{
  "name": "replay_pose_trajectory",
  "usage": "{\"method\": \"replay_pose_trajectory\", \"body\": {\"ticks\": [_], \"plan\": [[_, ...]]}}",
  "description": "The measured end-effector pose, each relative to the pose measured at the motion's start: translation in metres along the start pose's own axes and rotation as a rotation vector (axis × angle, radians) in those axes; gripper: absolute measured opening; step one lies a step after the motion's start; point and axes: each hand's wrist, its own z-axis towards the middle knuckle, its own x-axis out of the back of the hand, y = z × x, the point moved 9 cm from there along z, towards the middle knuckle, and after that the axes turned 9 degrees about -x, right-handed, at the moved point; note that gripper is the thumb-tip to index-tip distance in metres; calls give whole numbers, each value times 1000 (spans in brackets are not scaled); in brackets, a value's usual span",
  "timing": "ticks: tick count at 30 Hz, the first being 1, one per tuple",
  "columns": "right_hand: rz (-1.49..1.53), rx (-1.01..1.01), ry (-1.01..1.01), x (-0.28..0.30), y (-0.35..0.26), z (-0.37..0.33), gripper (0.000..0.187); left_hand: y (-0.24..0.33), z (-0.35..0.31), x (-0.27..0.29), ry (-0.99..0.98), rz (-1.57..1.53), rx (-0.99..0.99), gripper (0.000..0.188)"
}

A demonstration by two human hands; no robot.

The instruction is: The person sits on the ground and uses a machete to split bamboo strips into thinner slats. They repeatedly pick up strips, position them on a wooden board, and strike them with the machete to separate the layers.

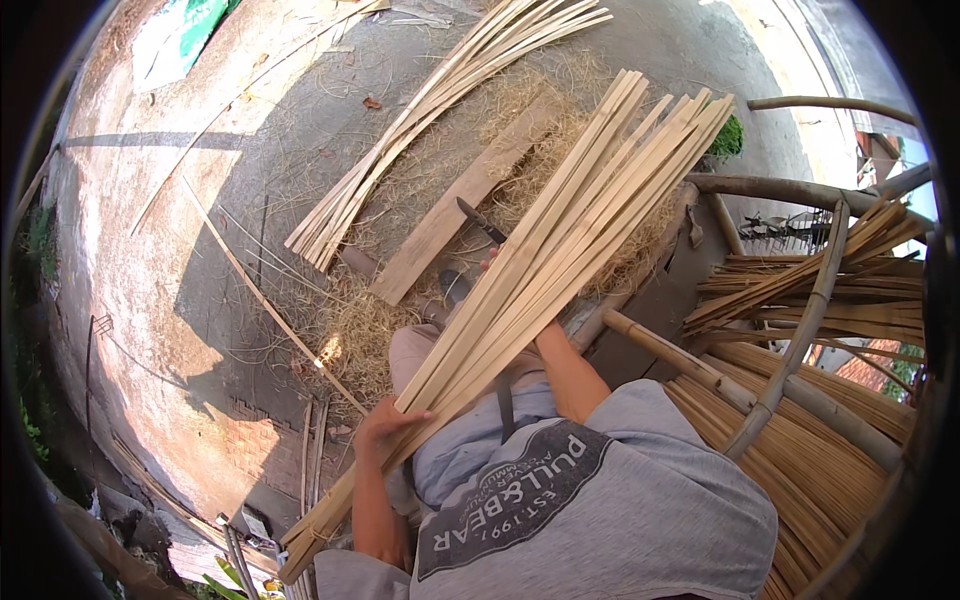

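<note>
A long bundle of pale bamboo strips (565,235) slants across my lap, from the lower left to the upper right. My left hand (385,422) is closed around its lower part, thumb on top. The lower end (318,528) looks tied together, while the upper ends fan apart. My right forearm passes beneath the bundle, and the fingertips of my right hand (489,260) curl out at its left edge. Most of that hand is hidden. Right above those fingertips juts a dark-bladed knife (480,218); whether the fingers hold its handle is covered by the strips.
A wooden plank (465,200) lies ahead of me among curly shavings (350,320). Beyond it more loose strips (400,130) rest on the ground. To my right, a bamboo-pole frame (800,345) holds stacked strips (790,465). One long strip (262,285) lies at the left.
</note>
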Motion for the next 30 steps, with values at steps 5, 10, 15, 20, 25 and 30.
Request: {"method": "replay_pose_trajectory", "body": {"ticks": [5, 10, 15, 20, 25, 30], "plan": [[123, -29, -60, -62, -2, 21, 59, 66, -29, 32, 189, 3, -51, 69], [101, -23, -136, -82, -16, 48, 67, 119, -47, 55, 281, 54, -93, 63], [164, -99, -300, -118, -20, 53, 77, 118, -39, 74, 289, 113, -210, 69], [100, 11, -229, -129, -35, 67, 82, 132, -30, 90, 238, 121, -148, 68], [352, -86, -306, -151, -38, 100, 82, 135, 0, 128, 214, 185, -113, 69], [217, 1, -311, -135, -70, 181, 92, 114, 56, 199, 216, 399, -37, 81]]}}
